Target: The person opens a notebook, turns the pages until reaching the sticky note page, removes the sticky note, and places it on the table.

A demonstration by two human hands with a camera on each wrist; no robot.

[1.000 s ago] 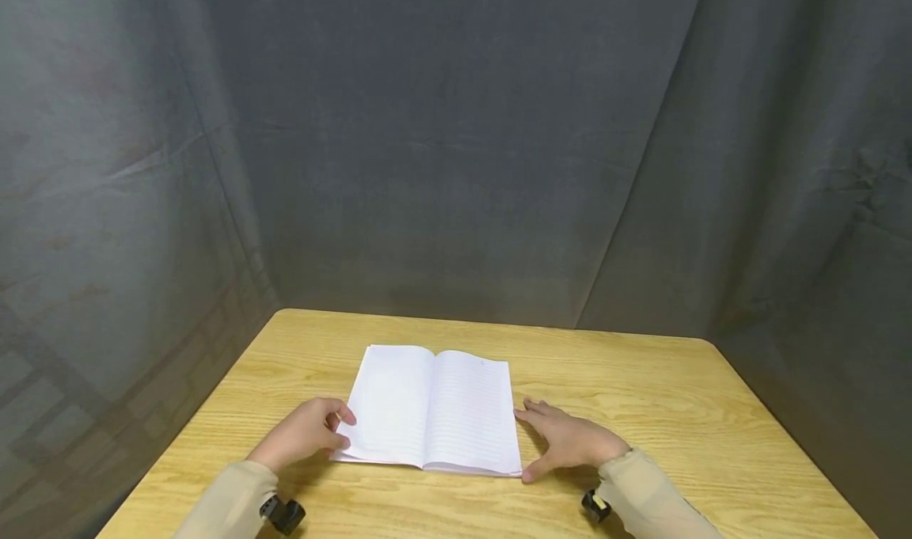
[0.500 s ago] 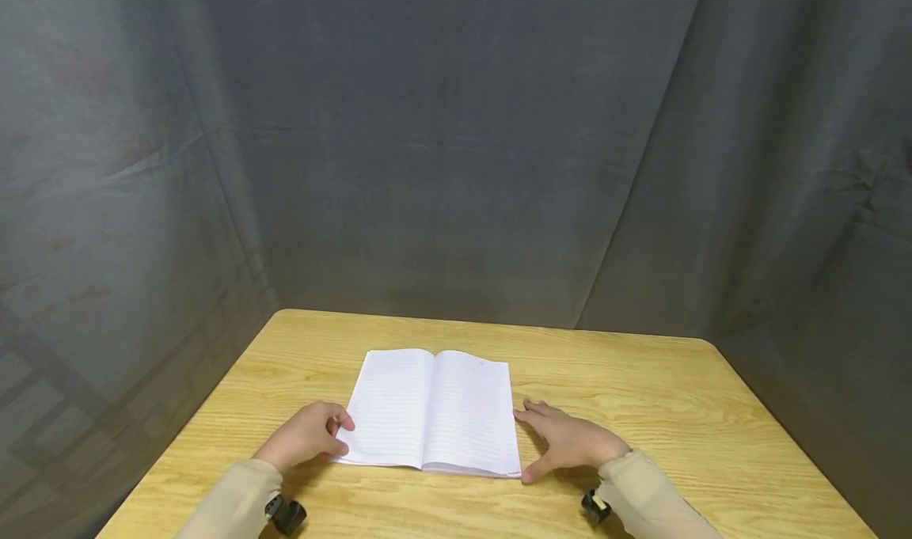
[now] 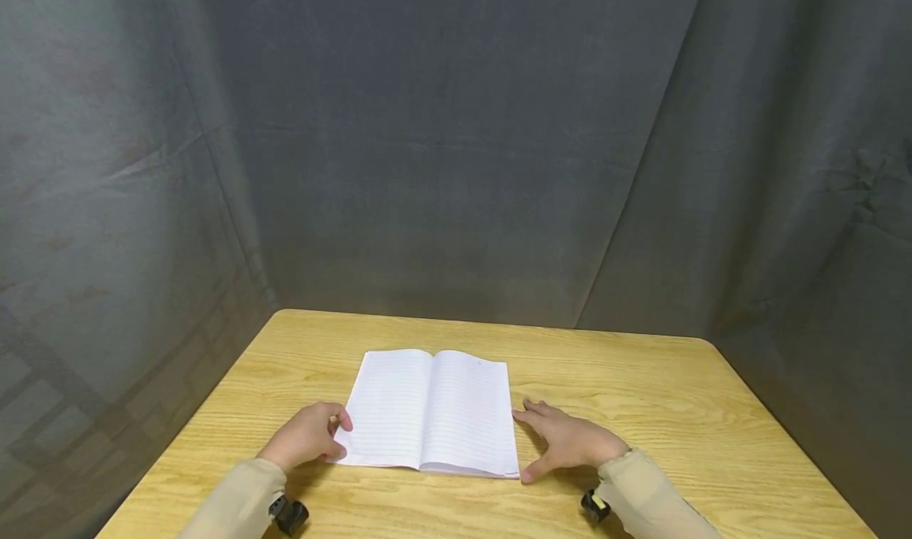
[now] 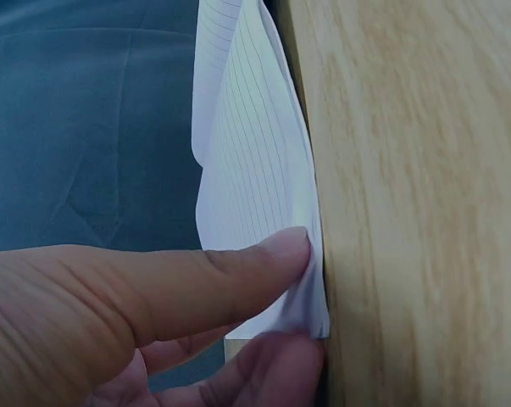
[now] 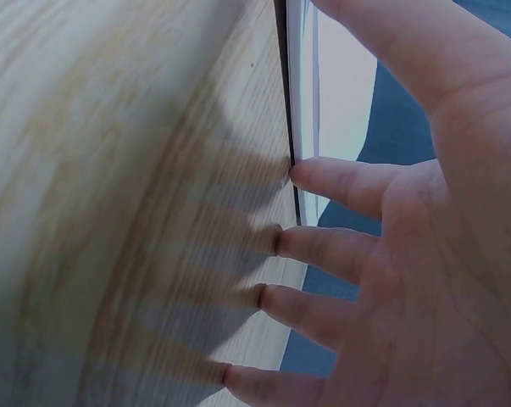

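An open notebook point(image 3: 466, 412) with white lined pages lies on the wooden table, its spine running away from me. At its lower left corner my left hand point(image 3: 302, 436) pinches the left-hand pages. In the left wrist view, the thumb point(image 4: 272, 263) presses on top of the lined page point(image 4: 247, 170) and the fingers are at the corner's underside. My right hand point(image 3: 566, 438) is spread beside the notebook's right edge. Its fingertips point(image 5: 276, 240) rest on the tabletop, the index finger right at the notebook's edge and the thumb by the lower right corner.
The light wooden table point(image 3: 641, 389) has rounded far corners. Dark grey cloth point(image 3: 456, 167) hangs behind it and along both sides. Beige sleeves point(image 3: 231, 499) cover the forearms, and a small black device point(image 3: 595, 507) sits at each wrist.
The raised left page has settled lower, and its lines show more clearly. My left hand has dropped slightly towards me. The notebook has shifted a little left; the right hand has stayed in place.
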